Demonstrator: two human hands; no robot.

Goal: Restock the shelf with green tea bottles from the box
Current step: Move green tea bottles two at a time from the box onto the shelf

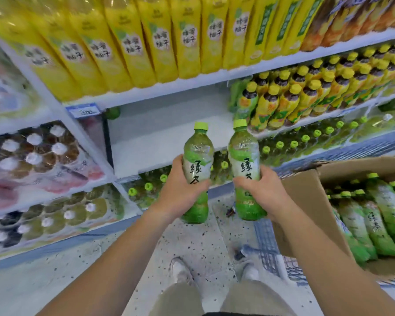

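Note:
My left hand (179,190) grips one green tea bottle (197,156) around its middle, upright, with a light-green cap. My right hand (263,192) grips a second green tea bottle (244,153) the same way, just to its right. Both bottles hover in front of a bare white shelf section (155,137) at mid height. A cardboard box (306,201) at the right, flaps open, holds several more green tea bottles (374,215) lying on their sides.
Yellow-labelled drink bottles (132,46) fill the shelf above. Yellow-capped bottles (306,96) stand right of the bare section. Green-capped bottles (294,144) line the shelf below. Wrapped packs (32,156) sit in the left bay. A wire cart (269,242) carries the box; my shoes (180,270) stand on speckled floor.

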